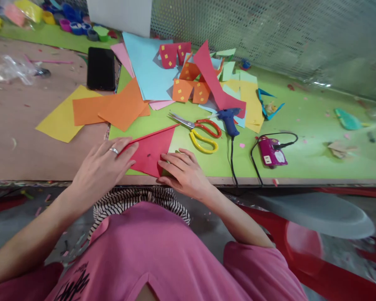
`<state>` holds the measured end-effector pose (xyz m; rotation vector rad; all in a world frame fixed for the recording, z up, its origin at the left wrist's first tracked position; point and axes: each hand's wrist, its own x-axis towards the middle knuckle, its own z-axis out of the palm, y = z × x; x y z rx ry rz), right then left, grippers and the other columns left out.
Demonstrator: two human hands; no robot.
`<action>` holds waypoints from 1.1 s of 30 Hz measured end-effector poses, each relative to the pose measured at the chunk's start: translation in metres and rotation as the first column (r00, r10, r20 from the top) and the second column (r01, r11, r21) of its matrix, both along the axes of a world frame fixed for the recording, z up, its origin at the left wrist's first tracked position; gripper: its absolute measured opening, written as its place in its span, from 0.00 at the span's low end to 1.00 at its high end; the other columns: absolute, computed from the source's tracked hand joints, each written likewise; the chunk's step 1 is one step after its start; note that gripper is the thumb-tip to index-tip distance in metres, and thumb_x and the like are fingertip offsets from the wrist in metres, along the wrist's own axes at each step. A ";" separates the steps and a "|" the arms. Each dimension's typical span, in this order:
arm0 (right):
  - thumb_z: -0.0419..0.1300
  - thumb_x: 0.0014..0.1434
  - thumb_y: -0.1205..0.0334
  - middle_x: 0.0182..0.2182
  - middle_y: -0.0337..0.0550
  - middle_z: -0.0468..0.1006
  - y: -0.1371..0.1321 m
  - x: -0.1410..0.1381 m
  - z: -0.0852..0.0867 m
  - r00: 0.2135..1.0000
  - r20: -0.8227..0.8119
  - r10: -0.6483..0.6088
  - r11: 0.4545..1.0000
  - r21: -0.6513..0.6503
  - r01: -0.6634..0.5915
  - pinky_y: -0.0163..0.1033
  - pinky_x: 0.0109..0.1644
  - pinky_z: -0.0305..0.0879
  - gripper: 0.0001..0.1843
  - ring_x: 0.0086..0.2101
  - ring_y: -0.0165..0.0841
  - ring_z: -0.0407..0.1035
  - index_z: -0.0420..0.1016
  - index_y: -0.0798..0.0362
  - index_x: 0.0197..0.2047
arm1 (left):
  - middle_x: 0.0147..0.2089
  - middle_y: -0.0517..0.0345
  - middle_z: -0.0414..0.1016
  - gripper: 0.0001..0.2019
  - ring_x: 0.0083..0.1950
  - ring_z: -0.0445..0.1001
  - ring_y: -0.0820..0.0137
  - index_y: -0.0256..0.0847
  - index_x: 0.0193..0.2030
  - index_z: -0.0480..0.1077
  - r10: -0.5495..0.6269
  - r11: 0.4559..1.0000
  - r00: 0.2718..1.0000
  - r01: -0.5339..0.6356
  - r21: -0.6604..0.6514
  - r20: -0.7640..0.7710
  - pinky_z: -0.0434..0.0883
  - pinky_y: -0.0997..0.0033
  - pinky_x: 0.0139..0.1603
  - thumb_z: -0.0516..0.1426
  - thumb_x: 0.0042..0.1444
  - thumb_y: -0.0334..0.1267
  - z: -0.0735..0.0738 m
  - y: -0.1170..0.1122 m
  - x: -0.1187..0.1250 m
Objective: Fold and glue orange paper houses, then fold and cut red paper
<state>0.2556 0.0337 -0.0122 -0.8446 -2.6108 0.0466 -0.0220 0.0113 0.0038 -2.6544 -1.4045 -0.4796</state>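
Observation:
A folded sheet of red paper lies at the table's front edge, with a narrow fold along its far side and a small dark spot near its middle. My left hand, with a ring on one finger, rests on the paper's left end, its fingers stretched out flat. At the right edge of the sheet is my right hand, fingers extended and fingertips touching the paper. Scissors with red and yellow handles lie open just beyond. To their right is a blue glue gun with a black cord.
Orange paper, yellow paper and a light-blue sheet lie beyond my hands. Dotted paper cutouts stand farther back. A black phone is at left, a magenta box with a cord at right. A mesh panel borders the table.

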 end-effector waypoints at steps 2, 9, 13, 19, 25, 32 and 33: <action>0.59 0.71 0.44 0.55 0.50 0.83 0.000 0.000 -0.001 1.000 0.012 0.006 1.000 0.000 -0.006 0.51 0.68 0.61 0.24 0.55 0.40 0.73 0.77 0.54 0.58 | 0.60 0.38 0.78 0.19 0.59 0.78 0.51 0.30 0.63 0.70 -0.087 0.996 0.995 0.086 0.027 0.057 0.75 0.49 0.58 0.54 0.72 0.39 0.002 -0.004 0.004; 0.60 0.66 0.33 0.51 0.48 0.84 -0.006 -0.003 -0.001 0.999 0.033 0.016 0.999 -0.040 -0.014 0.55 0.71 0.56 0.33 0.52 0.41 0.73 0.77 0.52 0.59 | 0.55 0.43 0.81 0.20 0.53 0.80 0.54 0.33 0.60 0.71 -0.170 0.985 0.978 0.167 0.038 0.121 0.77 0.52 0.54 0.57 0.70 0.46 -0.008 -0.015 0.012; 0.60 0.69 0.38 0.47 0.46 0.84 -0.008 -0.006 -0.001 0.999 -0.013 0.038 0.999 0.002 -0.038 0.54 0.71 0.55 0.28 0.49 0.39 0.73 0.77 0.54 0.57 | 0.54 0.45 0.82 0.17 0.53 0.81 0.54 0.33 0.58 0.72 -0.169 0.985 0.977 0.162 0.063 0.128 0.77 0.53 0.55 0.60 0.69 0.43 -0.009 -0.017 0.012; 0.62 0.69 0.42 0.47 0.43 0.85 -0.009 -0.006 -0.002 0.998 -0.023 0.053 0.998 0.015 -0.053 0.53 0.71 0.56 0.23 0.48 0.37 0.73 0.78 0.50 0.55 | 0.54 0.44 0.83 0.16 0.53 0.82 0.55 0.34 0.57 0.72 -0.140 0.987 0.979 0.127 0.097 0.147 0.78 0.53 0.55 0.60 0.68 0.42 -0.010 -0.020 0.015; 0.63 0.69 0.49 0.43 0.40 0.85 -0.011 -0.010 -0.004 0.996 -0.075 0.049 0.996 0.076 -0.043 0.51 0.69 0.59 0.15 0.45 0.35 0.74 0.78 0.50 0.51 | 0.53 0.45 0.84 0.09 0.52 0.84 0.57 0.35 0.50 0.72 -0.134 0.984 0.981 0.115 0.135 0.140 0.79 0.55 0.56 0.60 0.69 0.39 -0.009 -0.020 0.018; 0.64 0.70 0.59 0.41 0.37 0.85 -0.014 -0.014 -0.002 0.992 -0.121 0.037 0.996 0.089 -0.027 0.47 0.69 0.61 0.07 0.42 0.32 0.73 0.79 0.50 0.49 | 0.52 0.46 0.84 0.08 0.51 0.84 0.57 0.36 0.48 0.71 -0.139 0.981 0.983 0.121 0.154 0.118 0.81 0.55 0.55 0.59 0.70 0.39 -0.009 -0.020 0.018; 0.63 0.70 0.60 0.41 0.37 0.85 -0.014 -0.014 -0.003 0.992 -0.120 0.035 0.996 0.087 -0.025 0.47 0.69 0.61 0.06 0.42 0.32 0.72 0.79 0.49 0.49 | 0.52 0.45 0.84 0.08 0.51 0.84 0.57 0.36 0.49 0.71 -0.139 0.981 0.983 0.120 0.151 0.121 0.81 0.55 0.55 0.59 0.69 0.39 -0.010 -0.020 0.018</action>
